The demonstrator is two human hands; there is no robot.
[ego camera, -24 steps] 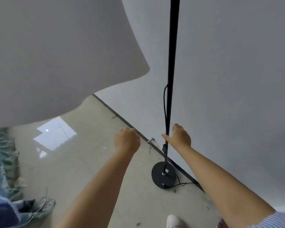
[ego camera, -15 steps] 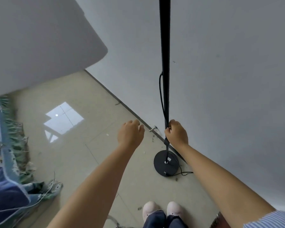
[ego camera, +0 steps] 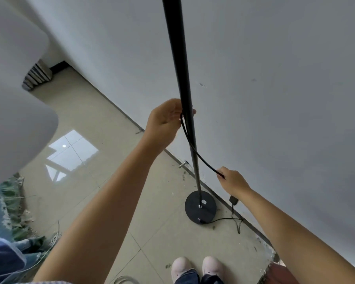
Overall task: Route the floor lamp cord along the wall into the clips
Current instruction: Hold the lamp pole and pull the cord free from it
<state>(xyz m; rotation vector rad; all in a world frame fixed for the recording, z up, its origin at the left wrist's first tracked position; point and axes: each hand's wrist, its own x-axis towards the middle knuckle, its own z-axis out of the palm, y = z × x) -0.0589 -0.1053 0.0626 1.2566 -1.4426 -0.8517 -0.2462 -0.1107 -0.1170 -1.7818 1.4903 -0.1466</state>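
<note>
A person stands over a floor lamp, looking down its black pole (ego camera: pixel 182 78) to the round black base (ego camera: pixel 200 210) on the tiled floor (ego camera: pixel 103 124), just beside the grey wall (ego camera: pixel 275 78). The left hand (ego camera: pixel 166 119) is raised against the pole, fingers curled round it and round the upper part of the black cord (ego camera: pixel 195 152), pinning the cord to the pole at that spot. From there the cord hangs in a loose curve, crosses in front of the pole and runs down to the right hand (ego camera: pixel 233 180), which pinches it between thumb and fingertips near the wall, lower than the left hand. The two hands are well apart, one on either side of the pole.

Below the right hand a small black block (ego camera: pixel 233 200) on the cord hangs near the dark skirting strip (ego camera: pixel 252 225). A thinner stretch of cord (ego camera: pixel 223 219) lies on the floor from the base toward the wall. A short metal stub (ego camera: pixel 183 163) sticks out at the foot of the wall to the left of the pole. The white lampshade (ego camera: pixel 14 99) fills the upper left. Two pale shoes (ego camera: pixel 197 267) show at the bottom edge, and blue and green cloth (ego camera: pixel 6 238) lies at the lower left.
</note>
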